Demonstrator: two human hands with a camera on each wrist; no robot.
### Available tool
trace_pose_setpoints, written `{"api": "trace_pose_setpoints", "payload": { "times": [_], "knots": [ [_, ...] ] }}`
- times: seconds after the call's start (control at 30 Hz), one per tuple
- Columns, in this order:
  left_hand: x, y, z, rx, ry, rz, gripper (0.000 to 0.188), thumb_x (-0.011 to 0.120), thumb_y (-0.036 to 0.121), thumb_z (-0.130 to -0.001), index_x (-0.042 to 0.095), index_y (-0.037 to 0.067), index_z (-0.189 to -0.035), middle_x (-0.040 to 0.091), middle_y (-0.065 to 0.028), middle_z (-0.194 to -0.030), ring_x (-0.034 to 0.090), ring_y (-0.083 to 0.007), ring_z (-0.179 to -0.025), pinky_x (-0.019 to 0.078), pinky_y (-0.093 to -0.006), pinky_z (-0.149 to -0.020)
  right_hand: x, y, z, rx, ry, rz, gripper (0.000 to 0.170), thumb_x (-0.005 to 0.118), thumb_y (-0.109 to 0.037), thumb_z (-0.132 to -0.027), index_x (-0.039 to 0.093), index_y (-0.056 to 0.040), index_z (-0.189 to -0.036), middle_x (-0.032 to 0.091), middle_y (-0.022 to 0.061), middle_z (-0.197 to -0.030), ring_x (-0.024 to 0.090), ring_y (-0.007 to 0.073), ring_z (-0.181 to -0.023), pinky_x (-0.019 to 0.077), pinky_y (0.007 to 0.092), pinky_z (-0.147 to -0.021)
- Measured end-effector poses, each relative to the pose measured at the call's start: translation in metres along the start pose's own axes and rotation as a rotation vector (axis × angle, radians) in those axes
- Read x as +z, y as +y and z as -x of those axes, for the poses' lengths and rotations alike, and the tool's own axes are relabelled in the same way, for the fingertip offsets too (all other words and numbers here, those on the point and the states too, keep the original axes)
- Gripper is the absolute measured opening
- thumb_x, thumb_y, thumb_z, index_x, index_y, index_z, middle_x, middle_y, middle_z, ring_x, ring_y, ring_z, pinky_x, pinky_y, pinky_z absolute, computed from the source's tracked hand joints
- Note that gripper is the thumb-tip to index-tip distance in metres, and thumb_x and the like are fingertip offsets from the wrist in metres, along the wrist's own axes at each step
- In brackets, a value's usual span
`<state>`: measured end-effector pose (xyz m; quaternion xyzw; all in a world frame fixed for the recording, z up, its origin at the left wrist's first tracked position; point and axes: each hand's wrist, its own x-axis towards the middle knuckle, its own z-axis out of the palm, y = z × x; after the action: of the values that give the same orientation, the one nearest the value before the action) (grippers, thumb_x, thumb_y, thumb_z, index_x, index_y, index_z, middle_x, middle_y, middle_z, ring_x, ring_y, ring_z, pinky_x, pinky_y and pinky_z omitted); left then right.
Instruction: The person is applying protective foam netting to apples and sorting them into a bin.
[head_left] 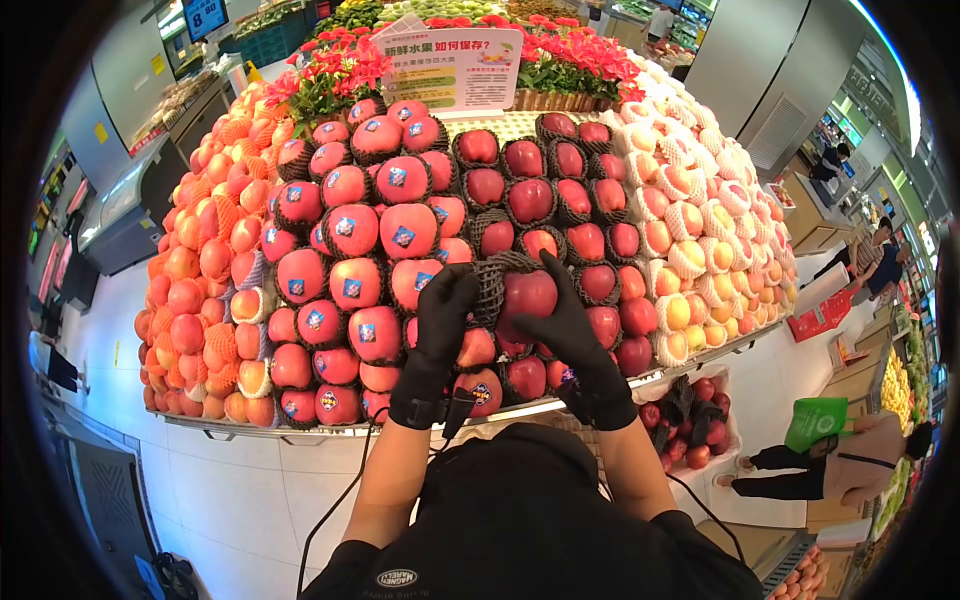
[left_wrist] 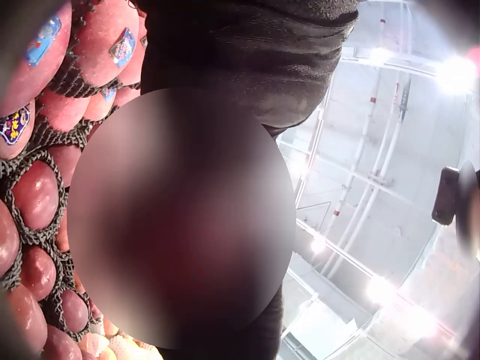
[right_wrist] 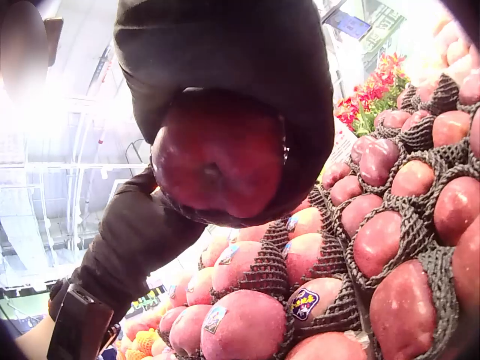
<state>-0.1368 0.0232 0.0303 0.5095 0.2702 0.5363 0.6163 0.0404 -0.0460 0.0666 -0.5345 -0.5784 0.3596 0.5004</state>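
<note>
In the head view, my black-gloved right hand [head_left: 572,325] grips a dark red apple [head_left: 530,297] over the display. A black foam net sleeve [head_left: 490,288] sits around the apple's left side. My left hand [head_left: 445,312], also gloved in black, pinches this net at its left edge. The right wrist view shows the lobed end of the apple [right_wrist: 217,161] bare, with the right hand's glove [right_wrist: 225,45] wrapped around it. A round blur covers most of the left wrist view's middle, below the left glove [left_wrist: 240,67].
Netted red apples [head_left: 530,200] lie in rows below the hands. Larger stickered apples [head_left: 352,230] are stacked left, peach-coloured fruit in white nets [head_left: 690,255] right. A sign [head_left: 450,68] stands behind. A crate of dark apples [head_left: 697,455] sits below right. Cables [head_left: 352,485] trail from the wrists.
</note>
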Motion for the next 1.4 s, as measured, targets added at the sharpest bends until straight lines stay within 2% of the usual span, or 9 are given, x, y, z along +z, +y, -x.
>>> {"api": "trace_pose_setpoints", "payload": {
  "times": [0.13, 0.3, 0.4, 0.6, 0.7, 0.9, 1.1, 1.3, 1.4],
  "knots": [
    [0.003, 0.003, 0.002, -0.016, -0.019, 0.052, 0.021, 0.061, 0.011, -0.092, 0.060, 0.001, -0.111, 0.060, 0.0013, -0.089, 0.053, -0.0056, -0.078, 0.0443, -0.0211, -0.067, 0.000, -0.001, 0.001, -0.009, 0.001, 0.111, 0.110, 0.083, -0.020, -0.064, 0.016, -0.0043, -0.149, 0.032, 0.0173, -0.145, 0.035, 0.0262, -0.134, 0.0376, 0.0382, -0.107],
    [0.005, 0.014, 0.012, -0.093, -0.081, 0.036, 0.020, 0.061, 0.010, -0.092, 0.060, 0.001, -0.109, 0.060, 0.0019, -0.090, 0.054, -0.0054, -0.078, 0.0444, -0.0210, -0.067, 0.006, 0.006, -0.001, -0.041, 0.145, -0.035, 0.112, 0.085, -0.019, -0.061, 0.016, -0.0023, -0.148, 0.033, 0.0182, -0.144, 0.034, 0.0269, -0.134, 0.0355, 0.0391, -0.108],
    [-0.002, 0.001, 0.010, -0.141, -0.012, 0.021, 0.018, 0.061, 0.008, -0.092, 0.060, 0.002, -0.109, 0.059, 0.0028, -0.089, 0.053, -0.0054, -0.077, 0.0439, -0.0208, -0.066, 0.005, 0.006, -0.002, -0.096, 0.194, 0.003, 0.115, 0.086, -0.019, -0.060, 0.016, -0.0021, -0.148, 0.033, 0.0183, -0.144, 0.034, 0.0266, -0.134, 0.0350, 0.0395, -0.109],
    [0.004, 0.012, 0.005, 0.039, 0.004, -0.074, 0.016, 0.058, 0.011, -0.093, 0.058, 0.003, -0.107, 0.055, 0.0035, -0.090, 0.049, -0.0041, -0.080, 0.0417, -0.0206, -0.068, 0.008, -0.010, 0.005, -0.150, 0.146, 0.124, 0.117, 0.088, -0.019, -0.057, 0.016, -0.0015, -0.148, 0.034, 0.0186, -0.143, 0.036, 0.0268, -0.132, 0.0366, 0.0395, -0.108],
    [0.008, 0.027, 0.009, 0.029, -0.021, 0.039, 0.018, 0.064, 0.008, -0.089, 0.057, 0.001, -0.105, 0.060, -0.0013, -0.089, 0.055, -0.0064, -0.075, 0.0449, -0.0218, -0.063, 0.014, -0.010, 0.008, -0.180, 0.174, 0.149, 0.117, 0.089, -0.021, -0.057, 0.017, -0.0006, -0.148, 0.035, 0.0189, -0.142, 0.038, 0.0270, -0.131, 0.0375, 0.0393, -0.107],
    [0.009, 0.045, 0.011, -0.013, -0.109, -0.250, 0.016, 0.066, 0.010, -0.088, 0.059, 0.000, -0.099, 0.059, -0.0008, -0.080, 0.055, -0.0065, -0.071, 0.0445, -0.0220, -0.061, 0.027, -0.007, 0.007, -0.218, 0.195, 0.152, 0.112, 0.089, -0.020, -0.057, 0.023, 0.0008, -0.145, 0.035, 0.0177, -0.143, 0.035, 0.0274, -0.134, 0.0317, 0.0404, -0.110],
    [0.003, 0.041, 0.012, -0.157, -0.172, -0.008, 0.016, 0.065, 0.015, -0.090, 0.061, 0.001, -0.096, 0.058, 0.0014, -0.076, 0.051, -0.0055, -0.070, 0.0423, -0.0222, -0.060, 0.035, -0.012, 0.005, -0.169, 0.277, 0.279, 0.109, 0.087, -0.020, -0.060, 0.022, 0.0011, -0.145, 0.034, 0.0186, -0.143, 0.034, 0.0282, -0.134, 0.0322, 0.0403, -0.109],
    [0.003, 0.028, 0.009, -0.071, -0.069, -0.243, 0.039, 0.068, 0.019, -0.087, 0.052, 0.001, -0.118, 0.058, -0.0051, -0.097, 0.054, -0.0082, -0.075, 0.0465, -0.0239, -0.064, 0.029, -0.018, 0.007, -0.184, 0.270, 0.240, 0.109, 0.086, -0.019, -0.059, 0.022, 0.0002, -0.145, 0.034, 0.0183, -0.143, 0.034, 0.0288, -0.134, 0.0332, 0.0397, -0.109],
    [-0.006, 0.015, 0.003, -0.265, -0.252, -0.065, 0.058, 0.072, 0.022, -0.084, 0.044, 0.001, -0.131, 0.057, -0.0102, -0.112, 0.059, -0.0124, -0.087, 0.0507, -0.0260, -0.072, 0.026, -0.024, 0.008, -0.176, 0.175, 0.312, 0.108, 0.087, -0.020, -0.059, 0.025, -0.0008, -0.145, 0.037, 0.0181, -0.142, 0.037, 0.0297, -0.132, 0.0348, 0.0405, -0.107]
  ]
}}
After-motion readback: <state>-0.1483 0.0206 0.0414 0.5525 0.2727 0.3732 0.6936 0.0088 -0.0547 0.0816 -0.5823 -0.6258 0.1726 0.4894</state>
